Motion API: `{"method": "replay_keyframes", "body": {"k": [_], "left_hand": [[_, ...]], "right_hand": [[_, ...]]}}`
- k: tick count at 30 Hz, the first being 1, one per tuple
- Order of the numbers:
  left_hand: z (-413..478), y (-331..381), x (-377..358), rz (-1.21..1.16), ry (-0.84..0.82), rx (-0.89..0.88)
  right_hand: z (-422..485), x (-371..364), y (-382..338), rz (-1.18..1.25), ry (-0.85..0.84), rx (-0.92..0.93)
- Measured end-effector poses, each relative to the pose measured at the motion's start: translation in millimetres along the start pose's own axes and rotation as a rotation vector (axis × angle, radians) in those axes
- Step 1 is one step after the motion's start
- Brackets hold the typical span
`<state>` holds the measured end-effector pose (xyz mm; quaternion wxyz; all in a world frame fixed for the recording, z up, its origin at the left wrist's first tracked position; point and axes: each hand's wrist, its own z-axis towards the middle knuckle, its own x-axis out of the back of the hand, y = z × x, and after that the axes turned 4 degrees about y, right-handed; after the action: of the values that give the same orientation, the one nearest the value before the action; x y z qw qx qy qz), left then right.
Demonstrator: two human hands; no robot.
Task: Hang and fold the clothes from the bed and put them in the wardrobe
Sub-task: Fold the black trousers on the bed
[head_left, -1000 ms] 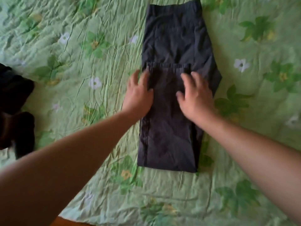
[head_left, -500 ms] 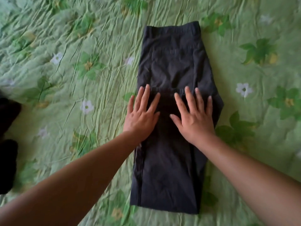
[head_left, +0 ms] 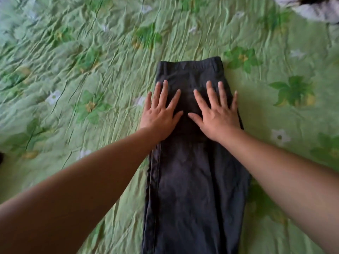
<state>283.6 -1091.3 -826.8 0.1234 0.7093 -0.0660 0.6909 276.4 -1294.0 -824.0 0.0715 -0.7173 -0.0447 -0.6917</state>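
A pair of dark grey trousers [head_left: 194, 189] lies folded lengthwise on the bed, waistband at the far end, running out of the frame at the bottom. My left hand [head_left: 161, 112] presses flat on the upper left part of the trousers, fingers spread and straight, its outer fingers over the left edge. My right hand [head_left: 216, 110] lies flat beside it on the upper right part, fingers spread toward the waistband. Neither hand grips the cloth.
The bed is covered with a crumpled green bedspread [head_left: 82, 74] printed with leaves and white flowers. A pale grey and dark garment [head_left: 315, 10] lies at the top right corner. A sliver of something dark shows at the left edge.
Both hands have slid up the trousers toward the waistband, flattening out with straight fingers. The view has shifted, so the trousers sit lower in frame and the dark clothes at left have left it.
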Motion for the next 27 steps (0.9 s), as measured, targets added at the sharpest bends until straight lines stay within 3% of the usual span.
{"method": "replay_keyframes", "body": {"k": [3, 6, 11, 19, 23, 25, 27], "left_hand": [[19, -10, -16, 0.010, -0.102, 0.005], [26, -12, -18, 0.013, -0.125, 0.011], [58, -13, -7, 0.042, 0.067, -0.056], [73, -20, -29, -0.019, -0.043, -0.038], [76, -14, -4, -0.039, -0.225, -0.006], [61, -3, 15, -0.110, -0.203, 0.038], [24, 13, 31, -0.209, -0.045, 0.068]], "right_hand": [[27, -17, 12, -0.003, -0.193, -0.024], [31, -23, 15, 0.027, -0.201, -0.039], [52, -16, 22, 0.043, 0.233, -0.058], [76, -41, 32, 0.048, -0.029, -0.064], [75, -19, 31, 0.119, -0.210, -0.062], [53, -10, 30, 0.226, -0.186, -0.082], [5, -7, 33, 0.348, 0.000, -0.128]]}}
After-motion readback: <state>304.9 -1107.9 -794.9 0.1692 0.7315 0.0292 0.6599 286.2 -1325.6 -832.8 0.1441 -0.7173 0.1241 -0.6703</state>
